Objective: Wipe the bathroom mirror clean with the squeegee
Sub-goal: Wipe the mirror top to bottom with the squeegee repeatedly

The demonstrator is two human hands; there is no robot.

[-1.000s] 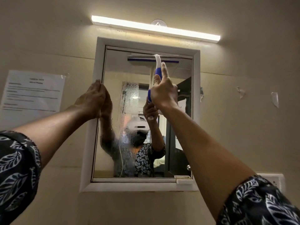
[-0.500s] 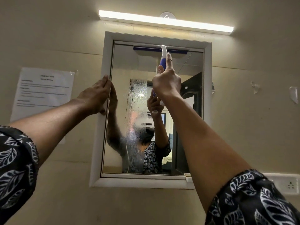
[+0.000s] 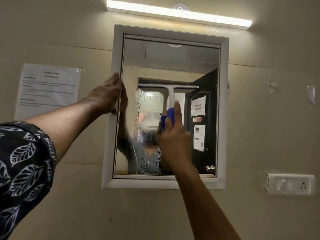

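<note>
A white-framed bathroom mirror hangs on the beige wall. My right hand grips the blue handle of a white squeegee, index finger stretched up along it. Its blade lies flat across the glass, about a third of the way down. Below the blade a patch of the glass is wet and fogged with droplets; above it the glass looks clean. My left hand holds the mirror's left edge, fingers hooked over it.
A tube light runs above the mirror. A printed sheet is taped to the wall at left. A white switch and socket plate sits at lower right. Tape scraps stick to the right wall.
My right hand has pulled the squeegee down from the mirror's top edge to about a third of the way down. My left hand stays on the left edge.
</note>
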